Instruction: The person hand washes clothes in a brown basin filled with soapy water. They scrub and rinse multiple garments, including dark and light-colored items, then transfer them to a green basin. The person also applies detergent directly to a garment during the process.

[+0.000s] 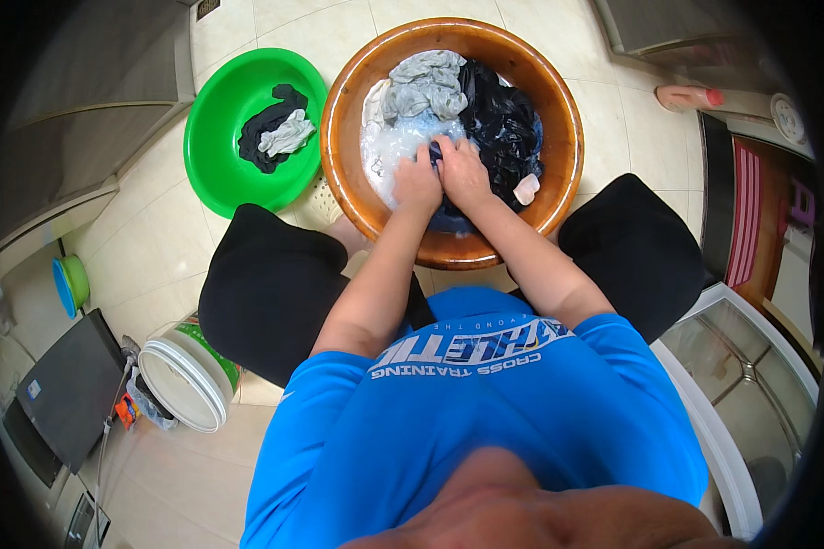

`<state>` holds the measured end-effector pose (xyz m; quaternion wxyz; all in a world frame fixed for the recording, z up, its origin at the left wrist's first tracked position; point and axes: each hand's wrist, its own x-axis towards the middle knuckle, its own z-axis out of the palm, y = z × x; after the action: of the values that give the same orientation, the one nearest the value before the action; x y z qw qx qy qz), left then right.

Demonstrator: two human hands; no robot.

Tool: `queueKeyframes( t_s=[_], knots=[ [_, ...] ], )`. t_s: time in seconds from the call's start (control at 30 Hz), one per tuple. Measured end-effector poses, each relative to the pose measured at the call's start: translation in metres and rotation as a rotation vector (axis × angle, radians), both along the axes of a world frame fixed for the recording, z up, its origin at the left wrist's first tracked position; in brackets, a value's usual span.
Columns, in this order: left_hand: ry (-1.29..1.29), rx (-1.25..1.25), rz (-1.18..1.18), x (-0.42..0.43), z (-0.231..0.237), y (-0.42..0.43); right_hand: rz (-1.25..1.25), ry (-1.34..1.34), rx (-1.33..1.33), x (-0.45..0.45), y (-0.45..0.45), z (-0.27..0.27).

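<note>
A round brown wooden tub point(566, 137) stands between my knees with wet clothes and sudsy water point(402, 141) in it. My left hand point(419, 180) and my right hand point(463, 171) are close together over its middle, both closed on a dark blue wet cloth point(436, 152). Most of that cloth is hidden by my fingers. A crumpled light grey garment point(426, 86) lies at the tub's far side. Black wet clothing point(498, 123) fills the right part. A pale pink piece point(526, 189), perhaps soap, rests on the black clothing's near edge.
Left of the tub stands a green plastic basin point(209, 137) holding a black cloth point(268, 130) and a light grey cloth point(287, 134). A white bucket with a lid point(182, 384) is at the lower left. A pinkish bottle with a red cap point(687, 98) lies at the right.
</note>
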<state>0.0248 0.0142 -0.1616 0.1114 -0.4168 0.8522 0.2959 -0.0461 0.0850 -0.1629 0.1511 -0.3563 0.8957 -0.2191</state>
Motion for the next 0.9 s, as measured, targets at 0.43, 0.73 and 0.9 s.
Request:
queueKeyframes(
  t_s=[0.43, 0.73, 0.9],
  knots=[
    [0.073, 0.162, 0.039, -0.016, -0.021, -0.034, 0.075, -0.174, 0.037, -0.039, -0.015, -0.024],
    [0.752, 1.825, 0.752, 0.005, -0.058, -0.060, 0.111, -0.255, -0.452, 0.035, -0.018, 0.084],
    [0.699, 1.117, 0.860, -0.010, 0.045, -0.017, -0.071, -0.060, -0.196, -0.020, -0.023, 0.061]
  ],
)
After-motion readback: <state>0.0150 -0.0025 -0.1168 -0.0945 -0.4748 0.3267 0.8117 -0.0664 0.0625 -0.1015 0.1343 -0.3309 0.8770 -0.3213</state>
